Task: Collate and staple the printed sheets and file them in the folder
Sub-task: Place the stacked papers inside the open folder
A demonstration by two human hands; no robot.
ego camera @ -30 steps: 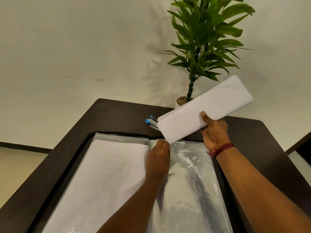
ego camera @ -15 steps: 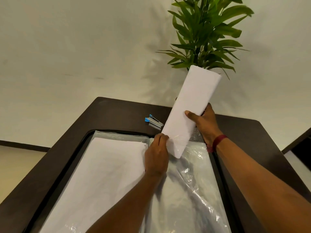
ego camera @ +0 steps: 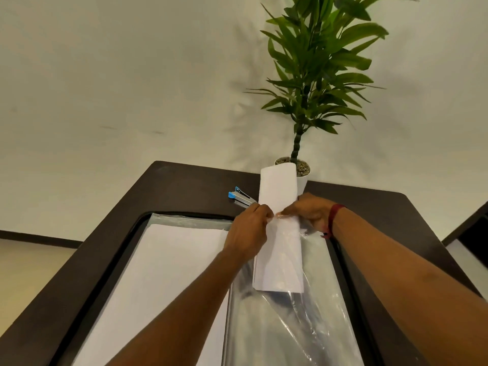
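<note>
As the folded sheets (ego camera: 277,186) stood half inside the right sleeve (ego camera: 303,326) of the folder (ego camera: 339,260), near the far edge of the worktop (ego camera: 184,186), the left hand (ego camera: 249,231) pinched the sleeve mouth and the right hand (ego camera: 311,210) gripped the sheets; light, limp paper in slippery film, probably best held near the mouth

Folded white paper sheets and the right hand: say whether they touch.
Touching. The head view shows the right hand gripping the folded white paper sheets at their right edge.

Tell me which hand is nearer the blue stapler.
Left. The left hand, pinching the clear sleeve at its mouth, sits just beside the stapler's near end. The right hand grips the folded sheets on their far side, with the paper between it and the stapler.
</note>
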